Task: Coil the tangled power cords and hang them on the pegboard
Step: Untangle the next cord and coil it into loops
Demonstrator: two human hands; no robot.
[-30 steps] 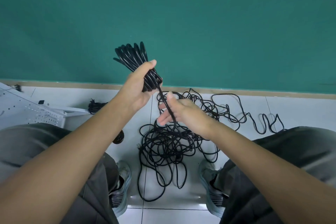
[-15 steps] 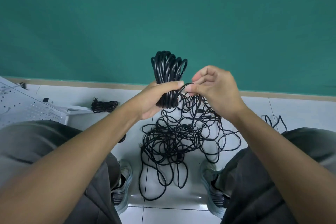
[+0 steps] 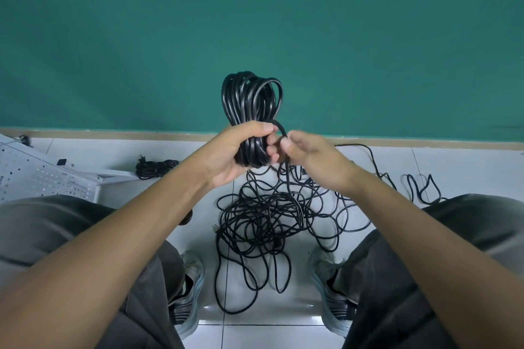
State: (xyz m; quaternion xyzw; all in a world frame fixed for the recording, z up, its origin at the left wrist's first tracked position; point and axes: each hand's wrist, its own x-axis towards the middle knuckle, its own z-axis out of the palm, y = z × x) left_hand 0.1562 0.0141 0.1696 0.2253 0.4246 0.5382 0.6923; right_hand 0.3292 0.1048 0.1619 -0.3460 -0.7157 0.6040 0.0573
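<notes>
While the left hand (image 3: 226,154) wraps its grip around the black coiled power cord (image 3: 251,105), the right hand (image 3: 307,157) pinches a loose strand beside it. Below, tangled cords (image 3: 269,218) sprawl on the tiled floor (image 3: 467,167); the white pegboard (image 3: 37,176) lies left. No readable writing shows.

A: Where does the coil (image 3: 251,99) end?
B: Its lower loops sit inside the left hand (image 3: 241,150); the fingers cover them.
A: And the right hand (image 3: 309,157)?
B: Its fingertips hide where the strand runs.
A: The pegboard (image 3: 34,176)?
B: Cut by the left edge, with the left knee covering its near part.
A: The small bundle (image 3: 156,168) by it?
B: Too small to make out its plug.
A: The tangle (image 3: 269,218)?
B: Single cords can't be traced.
</notes>
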